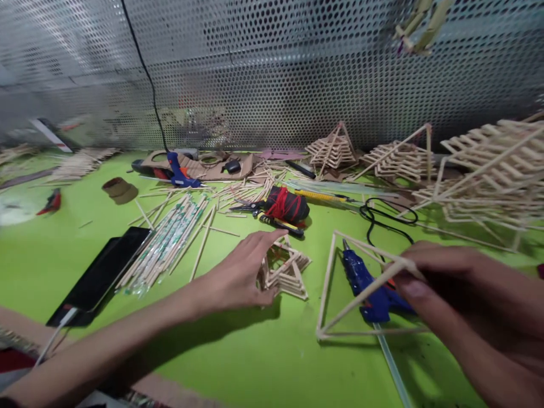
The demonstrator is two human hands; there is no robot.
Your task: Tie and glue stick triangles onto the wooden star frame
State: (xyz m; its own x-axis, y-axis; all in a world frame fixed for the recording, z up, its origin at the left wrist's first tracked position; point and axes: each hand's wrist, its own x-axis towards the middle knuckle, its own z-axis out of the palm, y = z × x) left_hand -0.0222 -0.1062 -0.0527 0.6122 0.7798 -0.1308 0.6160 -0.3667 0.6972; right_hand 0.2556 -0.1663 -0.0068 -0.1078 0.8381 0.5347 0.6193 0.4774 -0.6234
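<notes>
My left hand (242, 272) is closed around the left side of a star-shaped stack of wooden sticks (291, 269), which sits on the green table. Thumb and fingers press its edge. At the right, my right hand (459, 294) pinches a corner of a pyramid-like frame of thin wooden sticks (328, 283), held up off the table. Behind that frame lies a blue glue gun (365, 277) with a clear glue stick (393, 362) coming out of its back. Part of the gun is hidden by my right fingers.
Packed wooden sticks (170, 238) lie left, beside a black phone (106, 269). Scissors (250, 207), a red-wrapped black bundle (287, 204) and a yellow cutter (323, 196) lie ahead. Another blue glue gun (181, 170) and finished stick structures (501, 164) stand before the perforated metal panel (272, 73).
</notes>
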